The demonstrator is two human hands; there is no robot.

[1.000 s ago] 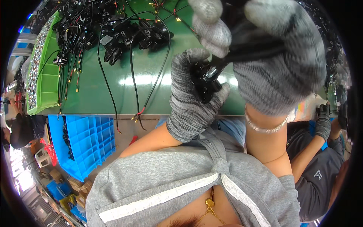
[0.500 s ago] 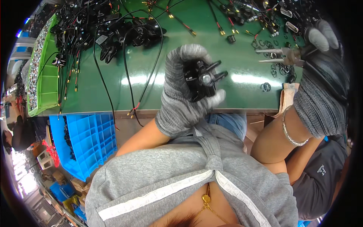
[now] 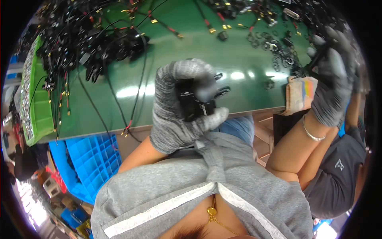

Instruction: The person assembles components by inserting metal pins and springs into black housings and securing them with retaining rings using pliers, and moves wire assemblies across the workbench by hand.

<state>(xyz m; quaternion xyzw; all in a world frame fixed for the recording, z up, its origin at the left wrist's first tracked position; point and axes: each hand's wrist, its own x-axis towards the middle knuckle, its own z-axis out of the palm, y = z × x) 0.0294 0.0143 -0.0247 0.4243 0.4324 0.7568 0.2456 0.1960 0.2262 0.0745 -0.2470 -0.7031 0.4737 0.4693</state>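
Note:
My left hand (image 3: 171,109), in a grey striped knit glove, is closed around a black part (image 3: 191,99) above the front of the green table. Two black prongs stick out of the part to the right, and a blurred round grey piece sits on its top. At the far right, my right hand (image 3: 332,77), gloved too, is wrapped round dark pliers (image 3: 312,65) whose jaws are blurred. Closest to the pliers lie small black C-shaped rings (image 3: 282,57), scattered over the table, and a tan cloth pad (image 3: 296,93) at its edge.
Black parts (image 3: 119,47) and cables with red and gold ends (image 3: 171,32) are heaped along the back and left of the green table (image 3: 242,95). A green bin (image 3: 39,115) of small metal pieces stands at left, a blue crate (image 3: 89,167) below. Another person's dark sleeve (image 3: 338,167) is at right.
The pliers have swung, so their long pale jaws no longer point left across the rings. My left hand, with the black part, sits slightly lower and further left as the view has shifted.

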